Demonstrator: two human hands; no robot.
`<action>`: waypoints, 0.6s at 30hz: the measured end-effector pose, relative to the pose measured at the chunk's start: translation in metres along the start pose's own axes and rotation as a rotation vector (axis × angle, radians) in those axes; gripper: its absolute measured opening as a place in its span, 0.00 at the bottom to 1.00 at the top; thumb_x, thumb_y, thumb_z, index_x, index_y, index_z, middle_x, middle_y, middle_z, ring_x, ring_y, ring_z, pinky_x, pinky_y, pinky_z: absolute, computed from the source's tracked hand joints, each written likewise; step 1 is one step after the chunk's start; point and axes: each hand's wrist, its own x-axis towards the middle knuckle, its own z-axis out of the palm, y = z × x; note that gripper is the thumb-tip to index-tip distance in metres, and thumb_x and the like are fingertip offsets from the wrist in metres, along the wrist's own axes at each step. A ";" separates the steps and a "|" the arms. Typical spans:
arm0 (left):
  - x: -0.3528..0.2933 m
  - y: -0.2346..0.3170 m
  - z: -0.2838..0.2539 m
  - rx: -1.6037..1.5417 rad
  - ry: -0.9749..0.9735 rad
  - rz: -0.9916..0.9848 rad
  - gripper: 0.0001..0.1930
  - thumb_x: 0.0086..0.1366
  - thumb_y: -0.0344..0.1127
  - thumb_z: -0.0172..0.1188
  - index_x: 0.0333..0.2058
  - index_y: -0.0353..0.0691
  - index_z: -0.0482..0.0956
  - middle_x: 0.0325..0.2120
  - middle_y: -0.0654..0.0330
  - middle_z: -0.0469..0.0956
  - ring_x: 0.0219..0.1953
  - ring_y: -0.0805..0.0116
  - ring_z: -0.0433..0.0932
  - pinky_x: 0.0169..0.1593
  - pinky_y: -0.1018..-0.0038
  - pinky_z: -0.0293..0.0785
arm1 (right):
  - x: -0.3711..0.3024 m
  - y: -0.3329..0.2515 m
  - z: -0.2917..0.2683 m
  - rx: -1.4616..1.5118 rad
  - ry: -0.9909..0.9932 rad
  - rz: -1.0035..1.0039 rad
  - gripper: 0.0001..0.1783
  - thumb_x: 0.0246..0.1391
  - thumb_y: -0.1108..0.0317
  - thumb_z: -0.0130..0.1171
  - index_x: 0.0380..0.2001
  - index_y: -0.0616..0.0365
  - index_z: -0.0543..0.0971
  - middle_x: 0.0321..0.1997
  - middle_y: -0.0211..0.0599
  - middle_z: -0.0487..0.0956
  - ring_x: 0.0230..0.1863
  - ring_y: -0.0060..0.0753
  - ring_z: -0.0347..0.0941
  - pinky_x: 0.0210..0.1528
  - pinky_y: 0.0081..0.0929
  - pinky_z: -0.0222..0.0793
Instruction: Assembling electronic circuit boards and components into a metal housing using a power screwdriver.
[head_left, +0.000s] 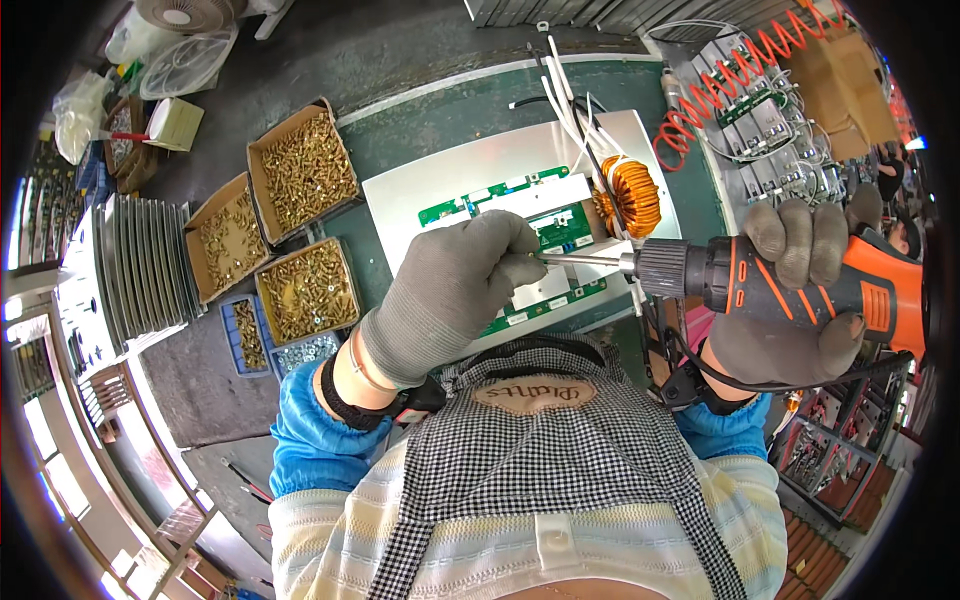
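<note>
Boards (562, 226), coil (634, 198) on panel (398, 187); my right hand (785, 347) grips the driver (718, 272), left hand (455, 275) pinches its bit (588, 260), fastening apparently unfinished.

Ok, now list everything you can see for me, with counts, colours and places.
Power driver: one, orange and black, right
Driver bit: one, silver, at the driver's front
Panel: one, pale, centre
Circuit boards: at least three, green, on the panel
Coil: one, copper-orange, panel's right side
Cables: several, white and black, above the coil
Fastener boxes: three, brownish, left of the panel
Blue bin: one, below them
Stacked plates: many, grey, far left
Coiled hose: one, red, upper right
Fan: one, beige, top left
Apron: one, black-and-white check, lower centre
Left hand: one, grey-gloved, at the bit's tip
Right hand: one, grey-gloved, gripping the driver
</note>
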 end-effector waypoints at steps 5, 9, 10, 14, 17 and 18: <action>0.001 0.003 0.002 0.068 -0.003 0.013 0.08 0.59 0.29 0.68 0.35 0.35 0.80 0.22 0.58 0.80 0.22 0.74 0.79 0.28 0.76 0.75 | -0.005 -0.001 0.004 -0.003 0.076 -0.031 0.25 0.55 0.56 0.66 0.53 0.52 0.73 0.34 0.25 0.70 0.36 0.27 0.68 0.50 0.37 0.64; 0.001 0.004 0.005 0.042 0.020 0.021 0.08 0.59 0.29 0.68 0.35 0.34 0.80 0.21 0.58 0.80 0.21 0.76 0.78 0.27 0.78 0.74 | -0.008 0.002 0.003 0.026 0.059 -0.071 0.32 0.57 0.58 0.65 0.61 0.56 0.66 0.35 0.26 0.68 0.37 0.28 0.67 0.52 0.38 0.63; 0.001 0.003 0.007 0.009 0.036 0.031 0.08 0.59 0.28 0.68 0.36 0.34 0.80 0.20 0.58 0.80 0.21 0.76 0.78 0.26 0.79 0.74 | -0.009 0.003 0.003 0.023 0.076 -0.076 0.34 0.56 0.59 0.65 0.62 0.57 0.65 0.35 0.27 0.67 0.38 0.28 0.66 0.52 0.37 0.62; 0.000 0.000 0.012 0.050 0.093 0.037 0.09 0.58 0.28 0.69 0.35 0.34 0.80 0.21 0.59 0.80 0.20 0.77 0.78 0.26 0.80 0.73 | -0.015 0.005 0.006 -0.012 0.217 -0.070 0.34 0.56 0.60 0.64 0.60 0.62 0.64 0.35 0.29 0.65 0.38 0.28 0.63 0.54 0.36 0.60; 0.001 -0.002 0.016 0.087 0.126 0.026 0.09 0.58 0.28 0.69 0.36 0.33 0.80 0.21 0.59 0.81 0.21 0.77 0.78 0.26 0.80 0.73 | -0.015 0.008 0.006 0.012 0.249 -0.060 0.31 0.59 0.60 0.60 0.60 0.64 0.64 0.38 0.34 0.68 0.42 0.33 0.66 0.59 0.42 0.61; 0.002 -0.002 0.017 0.071 0.129 0.014 0.11 0.58 0.28 0.69 0.37 0.33 0.79 0.21 0.59 0.81 0.21 0.77 0.78 0.26 0.80 0.74 | -0.015 0.009 0.005 0.016 0.243 -0.067 0.31 0.59 0.60 0.60 0.60 0.64 0.64 0.39 0.35 0.69 0.43 0.34 0.66 0.59 0.42 0.61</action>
